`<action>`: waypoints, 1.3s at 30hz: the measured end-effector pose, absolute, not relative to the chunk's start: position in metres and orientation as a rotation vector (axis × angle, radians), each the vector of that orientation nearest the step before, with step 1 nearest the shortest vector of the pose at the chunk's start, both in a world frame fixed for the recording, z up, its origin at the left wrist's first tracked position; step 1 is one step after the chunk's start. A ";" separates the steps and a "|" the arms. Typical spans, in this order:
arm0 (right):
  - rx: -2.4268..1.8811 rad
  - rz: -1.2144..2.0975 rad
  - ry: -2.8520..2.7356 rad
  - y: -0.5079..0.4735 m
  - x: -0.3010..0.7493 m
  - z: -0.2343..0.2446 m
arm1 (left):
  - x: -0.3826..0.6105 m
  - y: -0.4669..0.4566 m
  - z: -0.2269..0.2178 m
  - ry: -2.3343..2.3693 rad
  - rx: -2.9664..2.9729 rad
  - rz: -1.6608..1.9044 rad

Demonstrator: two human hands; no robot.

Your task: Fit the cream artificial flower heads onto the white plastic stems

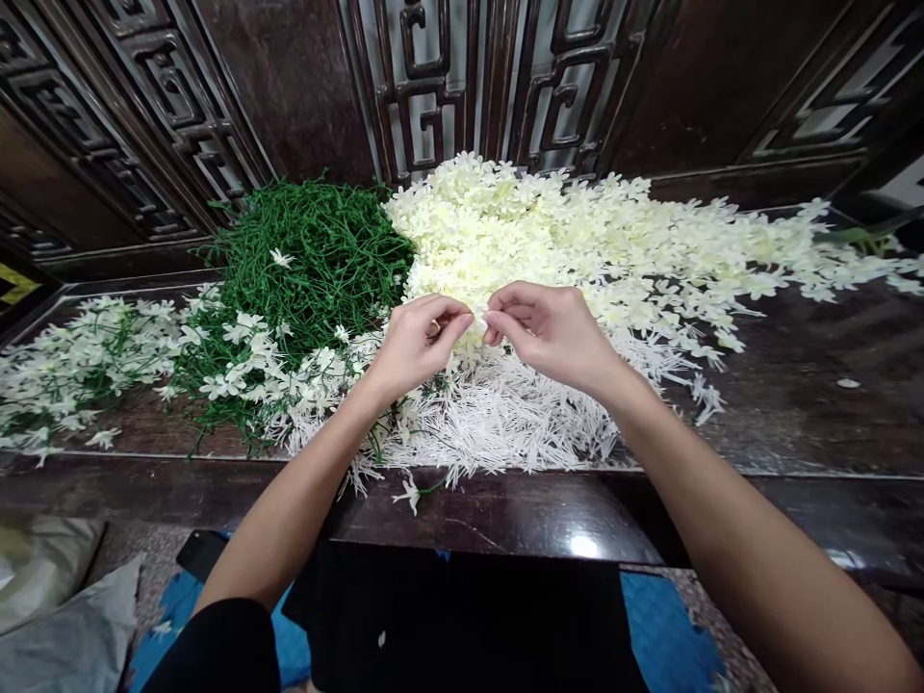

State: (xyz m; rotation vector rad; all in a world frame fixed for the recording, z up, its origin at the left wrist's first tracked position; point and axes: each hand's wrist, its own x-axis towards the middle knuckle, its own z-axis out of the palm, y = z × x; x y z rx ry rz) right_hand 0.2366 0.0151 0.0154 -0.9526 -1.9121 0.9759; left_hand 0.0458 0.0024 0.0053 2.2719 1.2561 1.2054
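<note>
My left hand (417, 339) and my right hand (554, 329) are raised over the piles, both closed in a pinch, fingertips almost meeting. Whatever lies between the fingertips is pale and too small to make out. Behind them spreads a heap of cream artificial flower heads (520, 226). Below the hands is a pile of thin white stamen-like pieces (516, 419). Bare green plastic stems (310, 255) form a mound at the left. White flowers on green stems (238, 371) lie in front of that mound, and one flower (410, 493) hangs at the front edge.
Dark polished wood (815, 385) makes up the bench, backed by carved lattice panels (425, 87). More flowered stems (64, 366) spread to the far left. Pale sacks (64, 626) and blue matting (668, 626) are on the floor. A dark flat object (202, 555) sits beside my left forearm.
</note>
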 end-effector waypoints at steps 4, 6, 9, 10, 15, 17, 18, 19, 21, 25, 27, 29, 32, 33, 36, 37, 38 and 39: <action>-0.907 1.066 -1.841 0.018 0.238 0.014 | 0.046 0.001 0.007 1.274 2.243 1.186; -0.912 1.108 -1.817 0.019 0.239 0.014 | 0.046 0.001 0.008 1.267 2.229 1.194; -0.972 1.129 -1.835 0.019 0.240 0.016 | 0.045 0.000 0.008 1.248 2.234 1.216; -0.988 1.126 -1.849 0.019 0.240 0.017 | 0.045 0.000 0.008 1.244 2.240 1.218; -0.938 1.162 -1.839 0.018 0.239 0.017 | 0.046 0.001 0.007 1.245 2.232 1.220; -0.904 1.157 -1.819 0.018 0.239 0.017 | 0.046 0.002 0.007 1.228 2.195 1.232; -0.895 1.149 -1.813 0.017 0.239 0.018 | 0.046 0.002 0.007 1.215 2.162 1.233; -0.892 1.142 -1.811 0.017 0.238 0.018 | 0.046 0.002 0.007 1.201 2.113 1.237; -0.897 1.124 -1.811 0.016 0.238 0.019 | 0.045 0.002 0.007 1.179 1.982 1.245; -0.918 1.078 -1.808 0.016 0.237 0.019 | 0.045 0.001 0.007 1.168 1.818 1.253; -0.926 1.055 -1.809 0.016 0.237 0.018 | 0.046 0.000 0.008 1.159 1.820 1.237; -0.926 1.032 -1.812 0.016 0.236 0.018 | 0.047 0.000 0.009 1.144 1.819 1.231; -0.915 0.991 -1.816 0.015 0.233 0.018 | 0.049 -0.001 0.009 1.156 1.787 1.231; -0.909 0.975 -1.817 0.015 0.233 0.017 | 0.050 -0.001 0.009 1.165 1.773 1.230; -0.895 0.939 -1.812 0.015 0.232 0.015 | 0.049 0.000 0.006 1.144 1.736 1.232; -0.894 0.935 -1.810 0.015 0.232 0.014 | 0.049 0.001 0.005 1.127 1.734 1.228; -0.897 0.928 -1.806 0.015 0.232 0.012 | 0.049 0.002 0.004 1.115 1.741 1.222; -0.902 0.920 -1.805 0.015 0.232 0.011 | 0.048 0.003 0.003 1.112 1.757 1.212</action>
